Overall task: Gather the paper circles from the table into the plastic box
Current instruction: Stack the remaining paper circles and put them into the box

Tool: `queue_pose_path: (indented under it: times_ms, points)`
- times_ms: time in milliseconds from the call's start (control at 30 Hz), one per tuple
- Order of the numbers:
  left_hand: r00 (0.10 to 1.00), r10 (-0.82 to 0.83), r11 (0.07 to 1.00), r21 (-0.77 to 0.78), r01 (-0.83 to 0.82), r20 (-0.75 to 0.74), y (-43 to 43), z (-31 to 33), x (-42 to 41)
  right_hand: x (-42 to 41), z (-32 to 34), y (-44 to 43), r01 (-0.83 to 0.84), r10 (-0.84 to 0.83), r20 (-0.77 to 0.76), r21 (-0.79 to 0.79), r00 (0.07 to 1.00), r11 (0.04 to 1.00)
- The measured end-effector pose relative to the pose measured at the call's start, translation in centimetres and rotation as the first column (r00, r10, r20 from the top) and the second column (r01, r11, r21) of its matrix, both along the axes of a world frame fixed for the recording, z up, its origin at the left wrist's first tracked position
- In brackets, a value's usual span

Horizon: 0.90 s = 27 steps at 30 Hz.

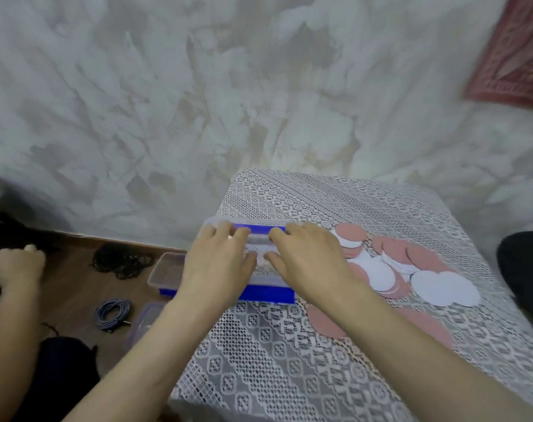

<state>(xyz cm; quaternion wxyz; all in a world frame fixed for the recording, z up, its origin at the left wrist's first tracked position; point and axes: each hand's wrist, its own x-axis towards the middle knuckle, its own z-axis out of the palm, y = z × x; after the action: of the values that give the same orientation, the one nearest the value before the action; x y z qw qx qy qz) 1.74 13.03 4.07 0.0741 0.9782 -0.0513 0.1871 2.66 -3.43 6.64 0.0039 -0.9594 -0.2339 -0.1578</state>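
Pink and white paper circles (390,269) lie heaped on the table (289,360), just right of the plastic box (268,293).
Both hands sit on its closed lid, likely to free it before gathering: left hand (219,266) and right hand (307,260) rest flat, fingers (228,231) nearly straight, tips touching the far blue latch (259,229), grasping nothing.
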Motion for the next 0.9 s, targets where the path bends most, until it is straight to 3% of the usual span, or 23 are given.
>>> queue_pose_path:
  times_ms: [300, 533, 667, 900]
  points:
    - [0.983, -0.183, 0.983, 0.015, 0.182, 0.02, -10.2, 0.7, -1.4, -4.5, 0.4, -10.3, 0.211, -0.21, -0.053, 0.012, 0.976, 0.977]
    - [0.948, -0.318, 0.947, -0.048, 0.316, -0.02, -16.8, -3.5, -3.4, -7.0, -4.3, -17.0, 0.354, -0.346, -0.155, 0.025, 0.925, 0.935]
    - [0.939, -0.329, 0.944, -0.04, 0.326, -0.1, -18.4, -6.1, -4.4, -7.9, -7.0, -18.5, 0.369, -0.337, -0.255, 0.086, 0.906, 0.926]
    - [0.934, -0.344, 0.938, -0.068, 0.339, -0.099, -18.1, -6.7, -3.9, -7.4, -7.9, -19.7, 0.36, -0.281, -0.324, 0.221, 0.904, 0.906]
